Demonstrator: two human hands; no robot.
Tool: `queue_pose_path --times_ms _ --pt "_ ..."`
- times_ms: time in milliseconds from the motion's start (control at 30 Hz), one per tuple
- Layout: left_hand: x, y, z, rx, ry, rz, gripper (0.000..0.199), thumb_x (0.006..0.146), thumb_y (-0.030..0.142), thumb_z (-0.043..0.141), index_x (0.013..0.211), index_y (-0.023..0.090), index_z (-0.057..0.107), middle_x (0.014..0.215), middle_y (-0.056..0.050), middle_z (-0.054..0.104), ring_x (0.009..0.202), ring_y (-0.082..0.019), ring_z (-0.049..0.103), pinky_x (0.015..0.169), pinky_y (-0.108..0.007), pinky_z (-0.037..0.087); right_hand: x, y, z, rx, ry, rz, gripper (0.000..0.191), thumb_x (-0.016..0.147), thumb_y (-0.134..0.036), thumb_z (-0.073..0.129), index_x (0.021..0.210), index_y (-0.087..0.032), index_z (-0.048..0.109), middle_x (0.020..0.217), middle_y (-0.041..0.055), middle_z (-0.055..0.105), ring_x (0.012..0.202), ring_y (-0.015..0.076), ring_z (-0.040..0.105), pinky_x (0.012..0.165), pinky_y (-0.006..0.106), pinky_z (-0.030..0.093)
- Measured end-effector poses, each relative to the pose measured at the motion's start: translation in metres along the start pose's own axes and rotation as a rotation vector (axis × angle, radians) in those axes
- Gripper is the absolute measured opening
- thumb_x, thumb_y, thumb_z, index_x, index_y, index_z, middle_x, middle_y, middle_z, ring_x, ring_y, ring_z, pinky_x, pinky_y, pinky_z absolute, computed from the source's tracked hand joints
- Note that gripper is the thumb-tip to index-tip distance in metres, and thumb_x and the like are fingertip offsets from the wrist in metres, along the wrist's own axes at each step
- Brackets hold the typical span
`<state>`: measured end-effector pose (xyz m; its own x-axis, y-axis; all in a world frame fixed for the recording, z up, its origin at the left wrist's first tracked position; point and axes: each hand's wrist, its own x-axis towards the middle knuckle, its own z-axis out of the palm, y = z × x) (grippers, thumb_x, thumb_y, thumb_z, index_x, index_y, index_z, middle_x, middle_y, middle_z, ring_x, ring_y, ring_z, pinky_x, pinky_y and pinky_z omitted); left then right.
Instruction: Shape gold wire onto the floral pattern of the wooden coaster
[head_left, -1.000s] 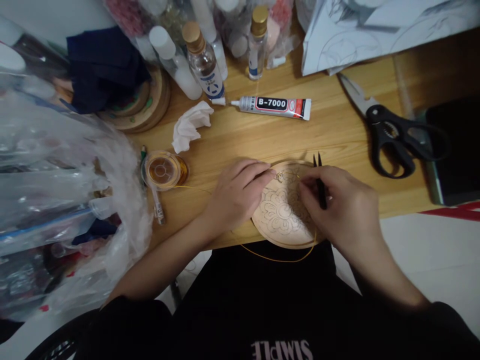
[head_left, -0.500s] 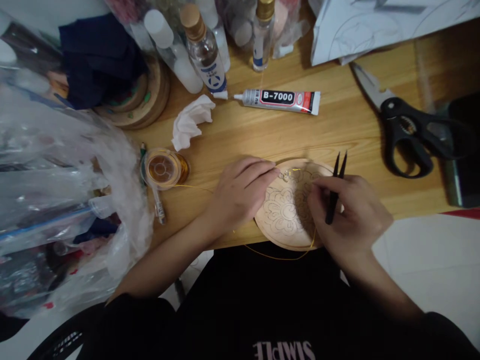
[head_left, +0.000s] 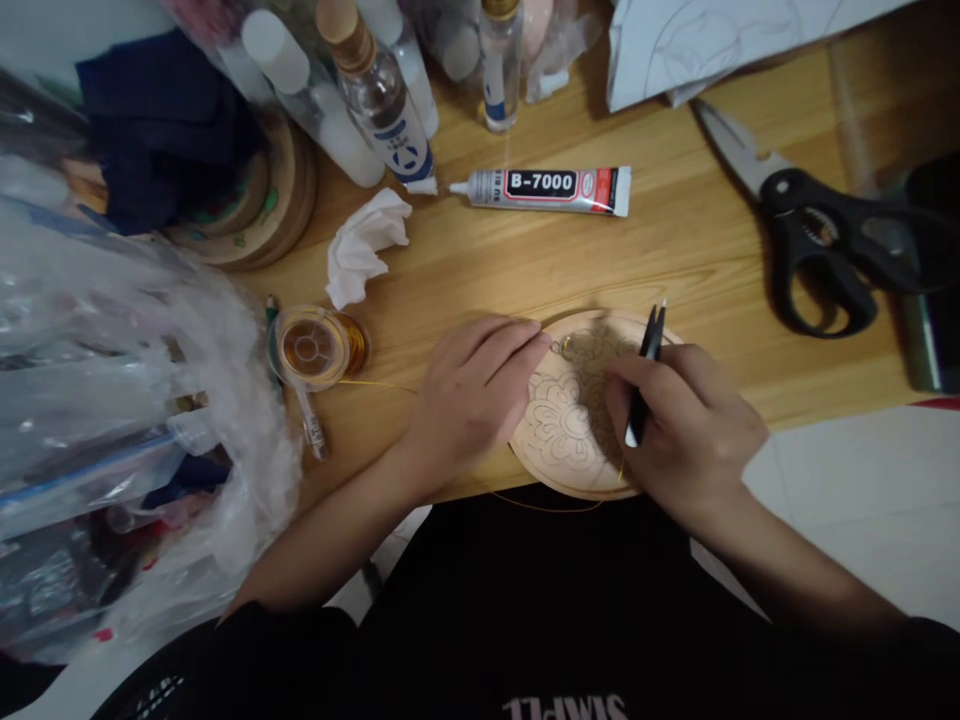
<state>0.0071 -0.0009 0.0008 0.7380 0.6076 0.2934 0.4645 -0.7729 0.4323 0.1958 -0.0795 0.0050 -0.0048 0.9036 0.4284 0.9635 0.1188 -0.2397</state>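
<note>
Round board [head_left: 574,415] pale tan — dark-outlined flower pattern. Tweezers [head_left: 651,345] black. Thread [head_left: 375,383] golden-yellow. Tube [head_left: 551,190] silver — black-and-red label.

Your tweezers [head_left: 638,408] catch a glossy glint; your worktop [head_left: 480,265] is smooth wood, the scissors [head_left: 806,212] at two o'clock metal-bladed.

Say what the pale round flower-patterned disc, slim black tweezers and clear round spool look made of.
Pale flower-patterned disc: matt, perhaps wood, going by its tan surface; fabric is possible.
Slim black tweezers: probably dark-coated metal, since one end gleams.
Clear round spool: seemingly glossy plastic, as golden thread shows through it; whether wire or fibre, I can't tell.
</note>
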Motion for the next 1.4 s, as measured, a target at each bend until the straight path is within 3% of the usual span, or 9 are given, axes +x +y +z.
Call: queue_pose_path --times_ms 500,1133,1400 --pt "0.0 0.003 0.0 0.005 -0.031 -0.017 0.03 0.095 0.01 0.047 0.122 0.011 0.059 0.121 -0.011 0.067 0.113 -0.024 0.058 0.098 -0.044 0.052 0.004 0.002 -0.001 -0.087 0.013 -0.163 0.015 0.084 -0.008 0.058 0.086 -0.02 0.066 0.074 0.0032 0.062 0.059 0.0113 0.051 0.047 0.025 0.038" --pt "-0.002 0.003 0.005 0.094 0.025 0.012 0.031 0.098 0.012 0.04 0.12 0.009 0.061 0.119 -0.01 0.067 0.11 -0.023 0.058 0.096 -0.04 0.051 0.009 -0.001 -0.008 -0.171 -0.137 -0.296 0.007 0.087 -0.015 0.057 0.084 -0.017 0.063 0.064 0.0015 0.05 0.059 0.0138 0.04 0.052 0.027 0.032" --pt "-0.002 0.003 0.006 0.075 0.013 0.007 0.031 0.099 0.014 0.039 0.12 0.009 0.061 0.12 -0.012 0.067 0.112 -0.024 0.058 0.097 -0.042 0.05 0.015 -0.002 -0.013 -0.213 -0.177 -0.383 0.015 0.088 -0.011 0.054 0.076 -0.018 0.06 0.064 0.0019 0.048 0.061 0.0145 0.037 0.055 0.026 0.028"
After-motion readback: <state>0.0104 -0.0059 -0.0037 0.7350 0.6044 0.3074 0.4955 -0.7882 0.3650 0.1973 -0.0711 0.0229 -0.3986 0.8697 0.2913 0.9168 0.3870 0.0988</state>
